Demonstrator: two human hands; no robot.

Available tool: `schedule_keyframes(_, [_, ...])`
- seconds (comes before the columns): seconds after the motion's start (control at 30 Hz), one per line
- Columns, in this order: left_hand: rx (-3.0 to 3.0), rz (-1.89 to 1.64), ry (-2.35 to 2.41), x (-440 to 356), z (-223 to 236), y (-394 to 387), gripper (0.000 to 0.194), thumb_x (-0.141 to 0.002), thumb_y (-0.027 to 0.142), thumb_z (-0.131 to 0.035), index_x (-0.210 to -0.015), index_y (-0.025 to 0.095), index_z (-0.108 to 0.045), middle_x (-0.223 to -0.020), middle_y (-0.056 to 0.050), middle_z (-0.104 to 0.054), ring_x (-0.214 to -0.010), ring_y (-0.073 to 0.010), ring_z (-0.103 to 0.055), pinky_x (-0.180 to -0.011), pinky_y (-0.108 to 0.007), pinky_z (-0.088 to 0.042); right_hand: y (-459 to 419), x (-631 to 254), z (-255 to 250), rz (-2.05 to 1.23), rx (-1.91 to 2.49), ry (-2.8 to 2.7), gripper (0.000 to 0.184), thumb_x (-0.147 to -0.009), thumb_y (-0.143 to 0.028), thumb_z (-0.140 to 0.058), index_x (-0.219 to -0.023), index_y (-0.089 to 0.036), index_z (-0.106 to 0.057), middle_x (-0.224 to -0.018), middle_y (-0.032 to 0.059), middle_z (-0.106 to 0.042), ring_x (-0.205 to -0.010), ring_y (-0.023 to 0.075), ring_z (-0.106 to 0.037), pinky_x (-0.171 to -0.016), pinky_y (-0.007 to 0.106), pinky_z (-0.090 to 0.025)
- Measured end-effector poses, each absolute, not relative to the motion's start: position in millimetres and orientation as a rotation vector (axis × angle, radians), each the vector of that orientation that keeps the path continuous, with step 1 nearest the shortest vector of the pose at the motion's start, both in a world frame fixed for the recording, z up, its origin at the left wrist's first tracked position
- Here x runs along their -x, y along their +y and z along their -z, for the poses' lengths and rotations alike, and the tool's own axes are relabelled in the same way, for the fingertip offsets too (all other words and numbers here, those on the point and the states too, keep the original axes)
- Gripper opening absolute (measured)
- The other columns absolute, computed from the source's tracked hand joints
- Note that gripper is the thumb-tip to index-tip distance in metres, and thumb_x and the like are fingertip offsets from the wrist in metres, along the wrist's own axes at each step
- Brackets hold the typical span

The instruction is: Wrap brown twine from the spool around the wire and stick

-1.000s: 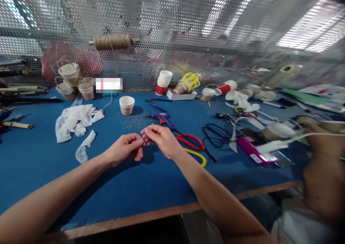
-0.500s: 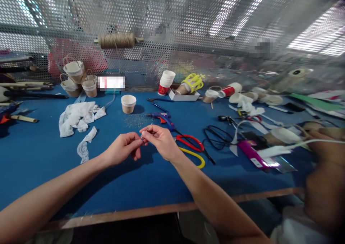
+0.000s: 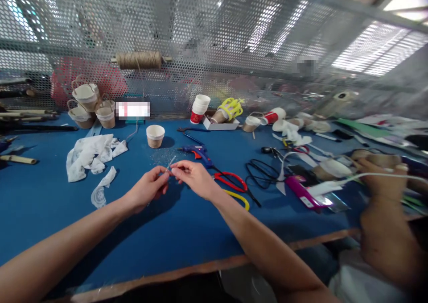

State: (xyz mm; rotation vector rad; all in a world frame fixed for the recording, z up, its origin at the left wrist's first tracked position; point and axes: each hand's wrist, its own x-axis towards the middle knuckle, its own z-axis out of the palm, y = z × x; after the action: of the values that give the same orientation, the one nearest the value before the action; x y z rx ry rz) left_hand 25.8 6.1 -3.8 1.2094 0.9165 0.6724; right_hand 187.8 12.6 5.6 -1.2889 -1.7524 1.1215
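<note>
Between both hands' pinched fingertips, the grip (image 3: 169, 172) holds a thin pale strip (image 3: 171, 162).

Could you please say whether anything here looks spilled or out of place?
Small pale scraps lie scattered on the blue table near the upright cup, like loose litter; farther right, a red-and-white cup lies on its side.

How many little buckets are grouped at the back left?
3: the top bucket, the lower left bucket and the lower right bucket. Others could hide behind.
</note>
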Motion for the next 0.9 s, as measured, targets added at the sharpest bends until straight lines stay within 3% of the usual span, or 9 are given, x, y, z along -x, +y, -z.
schedule_keyframes(0.1, [-1.170,-0.738,0.949,-23,1,15,0.023,-0.084,0.037,-0.038,-0.086,0.016,-0.048,-0.047,0.008,-0.039,-0.035,-0.0023,-0.026,-0.036,-0.015,-0.016,35,-213,-14,-0.522,1.726,-1.841,0.020,-0.077,-0.029,-0.051,-0.091,-0.016,-0.058,-0.082,0.0067,-0.064,-0.072,0.0152,-0.060,-0.068,0.029,-0.047])
schedule_keyframes(0.23, [-1.184,-0.735,0.953,-20,4,20,0.027,-0.084,0.036,-0.038,-0.079,0.013,-0.052,-0.052,0.006,-0.043,-0.036,-0.0013,-0.029,-0.037,-0.016,-0.018,63,-248,-9,-0.371,1.971,-1.793,0.006,-0.064,-0.009,-0.056,-0.063,-0.015,-0.058,-0.069,0.0119,-0.060,-0.077,0.0259,-0.057,-0.069,0.040,-0.043])
schedule_keyframes(0.3, [-1.183,-0.739,0.951,-20,6,20,0.025,-0.083,0.033,-0.042,-0.078,0.011,-0.053,-0.056,0.004,-0.047,-0.039,-0.0014,-0.034,-0.039,-0.016,-0.023,71,-257,1,-0.393,2.038,-1.786,0.015,-0.058,-0.005,-0.057,-0.051,-0.017,-0.053,-0.059,0.0098,-0.057,-0.073,0.0270,-0.057,-0.065,0.039,-0.043])
schedule_keyframes(0.4, [-1.143,-0.749,0.906,-22,6,18,0.019,-0.081,0.028,-0.045,-0.090,0.012,-0.052,-0.057,0.003,-0.051,-0.038,-0.0017,-0.033,-0.039,-0.016,-0.022,75,-260,13,-0.407,2.067,-1.757,0.015,-0.059,-0.006,-0.057,-0.052,-0.018,-0.051,-0.058,0.0086,-0.056,-0.074,0.0267,-0.057,-0.064,0.038,-0.043])
schedule_keyframes(0.5, [-1.080,-0.773,0.844,-21,3,16,0.022,-0.081,0.030,-0.047,-0.097,0.015,-0.047,-0.052,0.005,-0.051,-0.034,-0.0014,-0.025,-0.037,-0.016,-0.017,74,-258,13,-0.440,2.057,-1.695,0.007,-0.063,-0.010,-0.055,-0.066,-0.016,-0.054,-0.062,0.0087,-0.058,-0.070,0.0246,-0.058,-0.062,0.037,-0.043])
schedule_keyframes(0.67, [-1.018,-0.813,0.787,-16,-8,10,0.018,-0.081,0.034,-0.048,-0.085,0.016,-0.047,-0.048,0.004,-0.052,-0.033,-0.0023,-0.029,-0.037,-0.016,-0.018,52,-250,-16,-0.541,1.886,-1.594,0.026,-0.070,-0.020,-0.053,-0.095,-0.015,-0.049,-0.085,0.0087,-0.061,-0.071,0.0171,-0.059,-0.060,0.030,-0.047])
schedule_keyframes(0.8, [-1.023,-0.809,0.786,-15,-18,5,0.018,-0.082,0.033,-0.047,-0.082,0.015,-0.046,-0.055,-0.001,-0.061,-0.041,-0.0056,-0.044,-0.043,-0.018,-0.031,22,-239,-43,-1.139,1.502,-1.426,0.017,-0.068,-0.027,-0.059,-0.077,-0.016,-0.050,-0.059,0.0000,-0.057,-0.052,0.0113,-0.055,-0.052,0.025,-0.045])
schedule_keyframes(0.9, [-1.021,-0.827,0.821,-15,-21,4,0.018,-0.082,0.033,-0.047,-0.080,0.015,-0.043,-0.057,-0.003,-0.063,-0.044,-0.0069,-0.047,-0.047,-0.020,-0.034,5,-228,-51,-1.251,1.411,-1.431,0.014,-0.067,-0.025,-0.061,-0.070,-0.014,-0.053,-0.058,0.0010,-0.059,-0.050,0.0098,-0.054,-0.051,0.023,-0.044])
